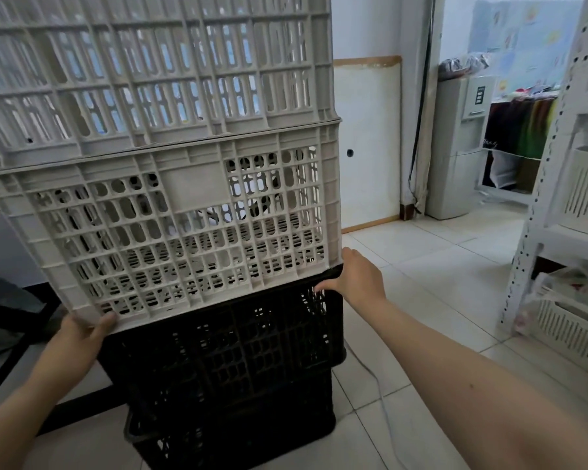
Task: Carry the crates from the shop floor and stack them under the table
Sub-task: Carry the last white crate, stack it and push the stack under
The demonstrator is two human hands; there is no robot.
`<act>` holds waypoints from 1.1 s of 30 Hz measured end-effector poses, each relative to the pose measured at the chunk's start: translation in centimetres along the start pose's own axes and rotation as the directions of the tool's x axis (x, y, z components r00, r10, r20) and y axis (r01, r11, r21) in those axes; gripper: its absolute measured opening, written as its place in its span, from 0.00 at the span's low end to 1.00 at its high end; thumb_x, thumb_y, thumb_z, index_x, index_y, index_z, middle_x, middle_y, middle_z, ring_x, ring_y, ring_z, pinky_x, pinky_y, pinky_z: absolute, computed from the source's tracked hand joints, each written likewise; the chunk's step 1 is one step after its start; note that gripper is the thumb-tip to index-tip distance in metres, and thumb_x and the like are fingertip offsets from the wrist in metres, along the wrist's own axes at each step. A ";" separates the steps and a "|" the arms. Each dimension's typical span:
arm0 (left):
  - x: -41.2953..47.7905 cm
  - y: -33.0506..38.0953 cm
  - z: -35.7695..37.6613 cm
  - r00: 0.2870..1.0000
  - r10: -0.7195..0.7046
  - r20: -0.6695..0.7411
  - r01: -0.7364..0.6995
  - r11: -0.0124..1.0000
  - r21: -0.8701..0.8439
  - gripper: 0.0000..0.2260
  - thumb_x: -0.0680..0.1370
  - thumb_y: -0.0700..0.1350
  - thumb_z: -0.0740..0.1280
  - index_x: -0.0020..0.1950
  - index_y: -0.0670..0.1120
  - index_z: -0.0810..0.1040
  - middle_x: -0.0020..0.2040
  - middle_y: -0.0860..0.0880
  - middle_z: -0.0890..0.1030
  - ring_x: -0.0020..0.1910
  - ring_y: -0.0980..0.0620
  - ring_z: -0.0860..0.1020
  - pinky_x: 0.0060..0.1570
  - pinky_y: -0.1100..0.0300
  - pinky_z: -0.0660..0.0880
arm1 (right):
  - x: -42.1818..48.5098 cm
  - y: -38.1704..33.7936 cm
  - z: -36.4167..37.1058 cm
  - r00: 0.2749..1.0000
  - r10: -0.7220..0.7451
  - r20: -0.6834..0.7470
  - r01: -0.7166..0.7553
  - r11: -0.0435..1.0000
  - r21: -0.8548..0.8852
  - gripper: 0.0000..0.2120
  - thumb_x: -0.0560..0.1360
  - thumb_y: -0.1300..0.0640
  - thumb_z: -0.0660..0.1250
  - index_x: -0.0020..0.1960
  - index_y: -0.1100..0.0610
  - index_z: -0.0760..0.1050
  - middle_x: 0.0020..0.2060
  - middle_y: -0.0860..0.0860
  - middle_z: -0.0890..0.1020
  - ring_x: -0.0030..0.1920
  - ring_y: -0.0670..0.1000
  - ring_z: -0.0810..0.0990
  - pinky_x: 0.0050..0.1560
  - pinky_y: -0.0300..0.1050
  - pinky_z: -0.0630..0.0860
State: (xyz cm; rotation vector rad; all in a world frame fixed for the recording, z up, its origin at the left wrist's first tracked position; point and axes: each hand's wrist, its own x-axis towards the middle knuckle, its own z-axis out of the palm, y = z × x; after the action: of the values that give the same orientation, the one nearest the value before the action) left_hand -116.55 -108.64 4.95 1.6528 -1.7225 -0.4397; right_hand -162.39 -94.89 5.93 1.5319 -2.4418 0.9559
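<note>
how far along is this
Done: two black crates stacked on the floor. In hand: left hand and right hand grip the bottom corners of the tilted lower white crate, upper white crate riding on it. Left: settling them flat.

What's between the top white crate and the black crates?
In the head view, a second white crate, tilted, lies between them; the left hand grips its lower left corner, the right hand is at its lower right.
</note>
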 end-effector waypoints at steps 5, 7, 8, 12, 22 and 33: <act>-0.3 -0.2 -0.4 0.999 -0.027 0.027 0.028 0.999 -0.037 0.37 0.61 0.75 0.64 0.57 0.49 0.70 0.53 0.47 0.79 0.55 0.40 0.79 0.46 0.49 0.74 | 0.1 0.2 0.1 1.000 -0.013 -0.005 0.014 1.000 0.020 0.36 0.53 0.30 0.76 0.43 0.53 0.62 0.31 0.43 0.65 0.32 0.47 0.69 0.25 0.39 0.57; -0.3 -0.3 -0.6 0.998 -0.005 0.064 0.008 0.999 -0.037 0.38 0.61 0.76 0.65 0.58 0.49 0.71 0.54 0.50 0.79 0.57 0.42 0.79 0.48 0.50 0.74 | 0.1 0.5 0.4 1.000 -0.022 -0.010 0.023 0.996 0.087 0.36 0.54 0.32 0.77 0.43 0.53 0.61 0.32 0.42 0.64 0.32 0.46 0.66 0.26 0.39 0.56; -0.4 -0.4 -0.6 0.997 0.012 0.079 -0.009 0.999 -0.038 0.39 0.61 0.75 0.65 0.61 0.49 0.71 0.57 0.49 0.79 0.58 0.42 0.79 0.50 0.50 0.74 | 0.1 0.7 0.7 1.000 -0.023 -0.006 0.023 0.990 0.139 0.35 0.55 0.33 0.77 0.44 0.53 0.61 0.33 0.42 0.65 0.33 0.46 0.66 0.27 0.39 0.57; -0.8 0.1 -0.7 0.994 0.059 0.092 -0.059 0.998 -0.001 0.40 0.63 0.70 0.67 0.67 0.45 0.69 0.64 0.44 0.78 0.61 0.41 0.77 0.52 0.51 0.73 | -0.1 1.3 1.6 0.998 -0.024 0.053 0.003 0.934 0.357 0.31 0.60 0.42 0.79 0.48 0.53 0.63 0.38 0.45 0.72 0.40 0.49 0.73 0.30 0.38 0.63; -1.5 1.1 -1.0 0.990 0.100 0.102 -0.093 0.993 -0.069 0.35 0.67 0.61 0.72 0.68 0.44 0.68 0.65 0.44 0.76 0.64 0.44 0.75 0.59 0.53 0.71 | -0.7 1.4 2.0 0.992 0.007 0.123 -0.070 0.851 0.520 0.37 0.61 0.37 0.76 0.61 0.50 0.63 0.52 0.43 0.75 0.53 0.46 0.72 0.50 0.42 0.70; -2.0 0.5 -1.6 0.990 0.065 0.128 -0.053 0.994 -0.099 0.48 0.58 0.71 0.71 0.72 0.49 0.65 0.69 0.50 0.75 0.66 0.48 0.74 0.63 0.52 0.71 | -0.5 1.2 1.8 0.992 0.025 0.123 -0.094 0.799 0.593 0.33 0.59 0.37 0.77 0.53 0.51 0.65 0.49 0.43 0.79 0.56 0.49 0.77 0.48 0.43 0.72</act>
State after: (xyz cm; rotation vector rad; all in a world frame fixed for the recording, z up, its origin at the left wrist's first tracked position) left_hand -115.92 -106.30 5.89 1.5306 -1.8123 -0.6047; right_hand -162.72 -95.15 3.76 1.7063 -2.3911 1.8454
